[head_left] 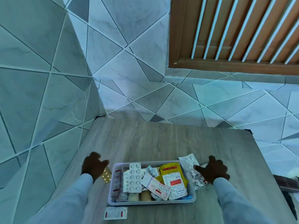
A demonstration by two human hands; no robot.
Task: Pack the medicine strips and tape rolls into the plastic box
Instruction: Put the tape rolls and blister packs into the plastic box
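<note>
A clear plastic box (111,188) sits on the wooden table, filled with several blister strips (133,177), yellow sachets (174,177) and two beige tape rolls (140,196) along its near wall. My left hand (93,165) hovers left of the box with spread fingers, just above a gold pill strip (106,176) lying on the table. On the other side, my right hand (212,170) rests with fingers apart on silver blister strips (191,168) lying against the box's right wall. A white strip with red marks (115,213) lies in front of the box.
The grey wooden table (161,139) stands in a corner of tiled walls, its left edge along the wall. A brown slatted window frame (234,29) is up at the right. A dark object (288,183) lies at the table's right edge.
</note>
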